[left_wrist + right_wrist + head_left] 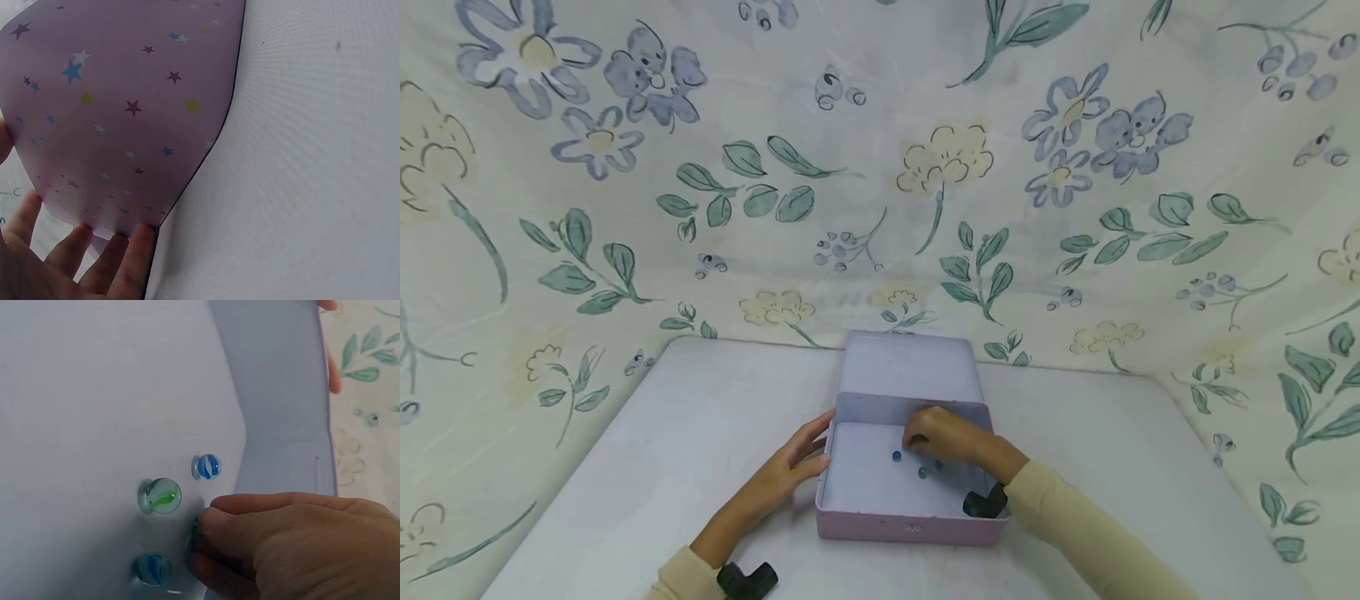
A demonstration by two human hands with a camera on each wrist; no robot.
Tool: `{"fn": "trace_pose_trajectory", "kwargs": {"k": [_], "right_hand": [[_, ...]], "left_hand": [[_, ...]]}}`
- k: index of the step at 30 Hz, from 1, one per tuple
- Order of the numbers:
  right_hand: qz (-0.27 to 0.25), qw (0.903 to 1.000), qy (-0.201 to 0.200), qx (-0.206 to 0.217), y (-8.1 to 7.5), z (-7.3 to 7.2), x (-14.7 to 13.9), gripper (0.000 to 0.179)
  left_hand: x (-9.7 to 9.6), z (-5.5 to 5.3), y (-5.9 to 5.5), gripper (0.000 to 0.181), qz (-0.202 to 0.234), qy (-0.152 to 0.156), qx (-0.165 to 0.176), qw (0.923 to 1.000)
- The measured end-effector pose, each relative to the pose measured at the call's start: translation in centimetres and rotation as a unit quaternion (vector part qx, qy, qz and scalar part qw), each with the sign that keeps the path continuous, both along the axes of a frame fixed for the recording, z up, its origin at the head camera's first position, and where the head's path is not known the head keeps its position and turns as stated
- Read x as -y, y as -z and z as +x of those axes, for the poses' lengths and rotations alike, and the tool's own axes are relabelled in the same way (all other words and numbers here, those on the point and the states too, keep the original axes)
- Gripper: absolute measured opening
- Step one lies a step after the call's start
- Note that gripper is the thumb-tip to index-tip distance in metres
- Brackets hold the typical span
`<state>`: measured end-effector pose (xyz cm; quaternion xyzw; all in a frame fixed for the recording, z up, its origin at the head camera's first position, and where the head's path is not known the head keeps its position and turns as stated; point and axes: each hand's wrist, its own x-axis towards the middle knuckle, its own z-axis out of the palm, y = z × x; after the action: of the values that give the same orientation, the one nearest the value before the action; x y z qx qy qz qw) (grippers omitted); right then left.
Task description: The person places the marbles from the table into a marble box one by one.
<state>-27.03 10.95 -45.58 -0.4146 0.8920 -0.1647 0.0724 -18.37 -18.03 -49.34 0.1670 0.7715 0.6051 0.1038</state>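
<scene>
Green glass marble [197, 527], mostly hidden, pinched at the tips of my right hand [306, 544], close to the far wall of the lilac box [857, 525]. Whether it touches the box floor, cannot tell. Near my fingertips, toward the left edge: one blue-swirled marble [209, 466]. Nearer the front edge: a green-swirled marble [165, 495]; to its right, a second blue marble [154, 569]. All three loose on the floor, apart from one another. My left hand [784, 473] at the box's left edge, fingers spread apart, tips against the star-printed outside. Lid [912, 367] leaned back past the far edge. White table [700, 392] beneath; flowered cloth [865, 100] behind.
</scene>
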Motion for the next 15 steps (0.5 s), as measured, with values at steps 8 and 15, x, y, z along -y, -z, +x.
{"fn": "trace_pose_trajectory", "kwargs": {"k": [8, 15], "right_hand": [[0.003, 1.0, -0.008, 0.002, 0.09, 0.11, 0.05, 0.015], [-0.002, 1.0, -0.008, 0.002, 0.02, 0.07, -0.02, 0.015]], "left_hand": [[0.0, 0.11, 0.25, 0.062, 0.001, -0.006, -0.002, 1.0], [-0.07, -0.08, 0.23, 0.062, -0.006, -0.01, 0.0, 0.9999]]}}
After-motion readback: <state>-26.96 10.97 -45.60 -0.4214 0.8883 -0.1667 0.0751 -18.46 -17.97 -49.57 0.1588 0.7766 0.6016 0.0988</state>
